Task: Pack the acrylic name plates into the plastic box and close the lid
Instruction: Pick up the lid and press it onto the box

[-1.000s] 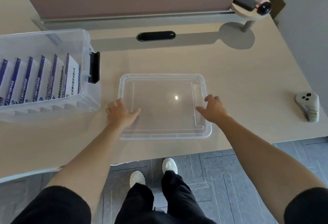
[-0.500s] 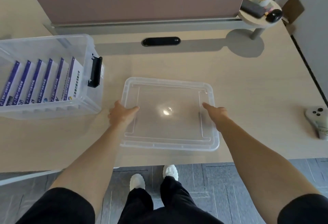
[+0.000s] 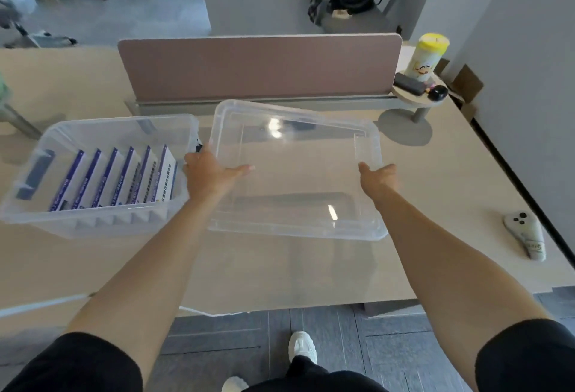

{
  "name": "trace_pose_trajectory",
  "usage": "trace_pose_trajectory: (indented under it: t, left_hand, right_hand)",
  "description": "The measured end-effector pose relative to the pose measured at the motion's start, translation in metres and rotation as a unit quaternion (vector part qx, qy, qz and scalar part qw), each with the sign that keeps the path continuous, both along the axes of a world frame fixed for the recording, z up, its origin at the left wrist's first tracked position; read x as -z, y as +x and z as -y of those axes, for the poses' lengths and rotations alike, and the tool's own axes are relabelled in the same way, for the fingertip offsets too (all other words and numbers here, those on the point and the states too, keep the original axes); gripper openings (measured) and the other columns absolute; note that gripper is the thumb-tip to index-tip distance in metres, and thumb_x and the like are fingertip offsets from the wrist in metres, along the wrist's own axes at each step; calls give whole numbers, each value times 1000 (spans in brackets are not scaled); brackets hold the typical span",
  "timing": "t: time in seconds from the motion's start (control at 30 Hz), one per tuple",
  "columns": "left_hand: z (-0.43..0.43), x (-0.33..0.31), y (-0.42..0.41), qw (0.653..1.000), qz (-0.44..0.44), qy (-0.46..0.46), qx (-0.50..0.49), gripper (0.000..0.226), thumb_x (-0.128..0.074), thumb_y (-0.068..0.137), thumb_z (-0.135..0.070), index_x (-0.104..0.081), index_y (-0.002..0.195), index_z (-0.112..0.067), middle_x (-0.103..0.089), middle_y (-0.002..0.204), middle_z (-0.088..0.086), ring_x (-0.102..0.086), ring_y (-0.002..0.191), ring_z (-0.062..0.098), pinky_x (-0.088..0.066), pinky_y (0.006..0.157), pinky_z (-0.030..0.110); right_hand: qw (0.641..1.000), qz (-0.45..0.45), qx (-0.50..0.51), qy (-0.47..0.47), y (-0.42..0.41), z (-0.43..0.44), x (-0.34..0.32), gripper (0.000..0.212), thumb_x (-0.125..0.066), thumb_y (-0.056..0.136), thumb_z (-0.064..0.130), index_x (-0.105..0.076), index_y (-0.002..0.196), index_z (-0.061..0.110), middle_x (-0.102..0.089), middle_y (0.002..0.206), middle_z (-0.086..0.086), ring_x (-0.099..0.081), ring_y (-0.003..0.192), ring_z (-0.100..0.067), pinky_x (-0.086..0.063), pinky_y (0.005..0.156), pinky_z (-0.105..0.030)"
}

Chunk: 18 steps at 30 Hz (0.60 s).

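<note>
Now both hands grip the clear rectangular plastic lid (image 3: 295, 171), left hand (image 3: 207, 172) and right hand (image 3: 378, 178) clamped on its short edges, aloft beside the clear plastic box (image 3: 93, 220) of blue-and-white acrylic name plates (image 3: 124, 177). Looks light, slick, flexy; edge grip suits.

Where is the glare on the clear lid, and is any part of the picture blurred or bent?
Head view: two bright glare spots sit on the clear rectangular plastic lid, one near its far edge, one near its near right corner; the lid casts a soft shadow on the beige table; wide-angle distortion bows the table edges; the frame looks slightly soft throughout.
</note>
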<state>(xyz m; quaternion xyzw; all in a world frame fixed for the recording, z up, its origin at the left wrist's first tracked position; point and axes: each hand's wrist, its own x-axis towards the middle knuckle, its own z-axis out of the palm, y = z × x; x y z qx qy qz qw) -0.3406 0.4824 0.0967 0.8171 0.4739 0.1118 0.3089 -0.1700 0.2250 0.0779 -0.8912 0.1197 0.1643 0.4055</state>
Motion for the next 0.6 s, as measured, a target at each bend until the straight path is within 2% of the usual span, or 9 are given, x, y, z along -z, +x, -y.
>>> trace_pose_trajectory:
  t: [0.07,0.13,0.23,0.27,0.33,0.4,0.43,0.53,0.6]
  left_hand:
    - [-30,-12,-27,999,24,20,-12,113,-75,43,-77,-44,135,-19,-51,130,15,-48,123,38,-48,93,49]
    - [-57,-24,-57,998,50,31,-31,104,-71,46,-75,-45,132,-21,-54,128,12,-49,122,37,-47,95,49]
    - [-95,-41,-111,995,42,61,-67,64,-69,80,-41,-45,133,-15,-53,127,20,-47,121,43,-44,98,53]
    - [-110,-44,-130,993,38,77,-80,53,-65,86,-30,-46,133,-13,-54,126,23,-49,119,45,-45,97,54]
    - [-139,-46,-168,990,31,84,-105,48,-61,88,-20,-48,133,-14,-55,125,24,-52,115,45,-48,92,55]
    - [-166,-44,-202,989,10,77,-127,51,-58,88,-13,-45,137,-18,-51,130,23,-48,118,45,-47,93,50]
    - [-177,-44,-217,987,-1,72,-142,52,-58,88,-11,-44,138,-19,-49,132,23,-46,121,45,-44,95,48]
    - [-206,-40,-249,984,1,56,-168,54,-58,88,-11,-43,139,-21,-50,132,21,-44,123,42,-43,97,47]
    - [-225,-33,-258,984,2,53,-168,55,-59,86,-8,-44,138,-21,-54,130,19,-47,122,41,-43,98,46]
  right_hand:
    - [999,28,-26,-18,-15,-26,-18,52,-49,99,38,-39,133,0,-53,133,-20,-54,120,-38,-48,97,-46]
    - [996,56,-58,-30,-37,-56,-38,43,-45,101,29,-42,134,2,-56,130,-18,-58,116,-36,-51,89,-41]
    - [990,72,-115,-28,-73,-110,-58,36,-46,98,16,-47,131,0,-60,113,-16,-62,98,-33,-45,70,-33]
    - [989,69,-127,-16,-85,-128,-63,33,-47,95,12,-51,126,0,-59,104,-14,-61,88,-31,-43,66,-32]
    - [986,66,-153,5,-107,-164,-69,21,-45,92,9,-55,109,1,-56,90,-11,-53,68,-26,-40,56,-31]
    - [984,50,-168,18,-128,-200,-70,14,-40,96,10,-46,85,4,-49,77,-7,-41,56,-19,-32,48,-29]
    - [982,48,-180,24,-139,-216,-70,15,-40,97,10,-43,83,5,-48,75,-7,-40,55,-19,-30,47,-28]
    - [975,52,-213,25,-160,-255,-65,8,-45,94,6,-50,98,1,-57,82,-12,-47,58,-21,-40,51,-30]
    - [972,42,-230,24,-166,-276,-60,8,-47,90,-1,-45,82,-1,-50,72,-9,-46,59,-21,-43,62,-33]
